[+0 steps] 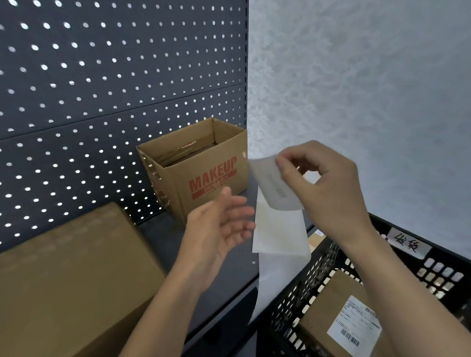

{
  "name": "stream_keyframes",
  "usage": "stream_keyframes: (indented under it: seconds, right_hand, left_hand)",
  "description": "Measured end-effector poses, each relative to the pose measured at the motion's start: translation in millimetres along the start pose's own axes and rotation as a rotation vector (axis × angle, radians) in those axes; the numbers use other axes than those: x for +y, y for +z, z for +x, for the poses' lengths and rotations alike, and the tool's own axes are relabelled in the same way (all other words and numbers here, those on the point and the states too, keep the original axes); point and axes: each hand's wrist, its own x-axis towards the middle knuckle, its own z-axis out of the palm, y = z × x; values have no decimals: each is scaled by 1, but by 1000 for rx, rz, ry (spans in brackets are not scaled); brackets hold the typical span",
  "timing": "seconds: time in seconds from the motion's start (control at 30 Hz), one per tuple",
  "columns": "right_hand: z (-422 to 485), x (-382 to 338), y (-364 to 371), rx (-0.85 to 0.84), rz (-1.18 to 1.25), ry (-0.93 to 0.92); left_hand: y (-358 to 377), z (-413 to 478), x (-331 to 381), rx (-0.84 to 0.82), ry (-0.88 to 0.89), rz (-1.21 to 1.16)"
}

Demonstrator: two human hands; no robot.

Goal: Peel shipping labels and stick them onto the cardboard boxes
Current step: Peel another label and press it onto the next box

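Label (274, 183) mid-peel at centre right, my right hand (322, 182) pinching its top corner, backing strip (281, 236) dangling below; my left hand (218, 227) is spread beside the strip, holding nothing. Risk: strip unheld, so the label may curl and stick to itself. Readable: red "MAKEUP" on the open box (199, 167) at centre; 1 barcoded box (331, 306) lower right, print too small.
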Motion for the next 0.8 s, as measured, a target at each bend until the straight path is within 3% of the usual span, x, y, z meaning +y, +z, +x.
stream_keyframes:
  seconds: [0.2,0.43,0.57,0.67,0.8]
  right_hand:
    - [-18,-10,15,-248,-63,-241]
    - [-26,-12,35,-356,-58,-428]
    - [-29,-13,48,-431,-25,-424]
    - [-32,-15,59,-476,67,-303]
    - [-27,-24,79,-281,150,-230]
  left_hand:
    - [-13,-5,21,-53,-37,-136]
    - [-35,-16,24,7,79,-14]
    - [-48,-24,28,128,164,77]
    - [-63,-31,32,253,212,117]
    - [-85,-44,39,373,265,148]
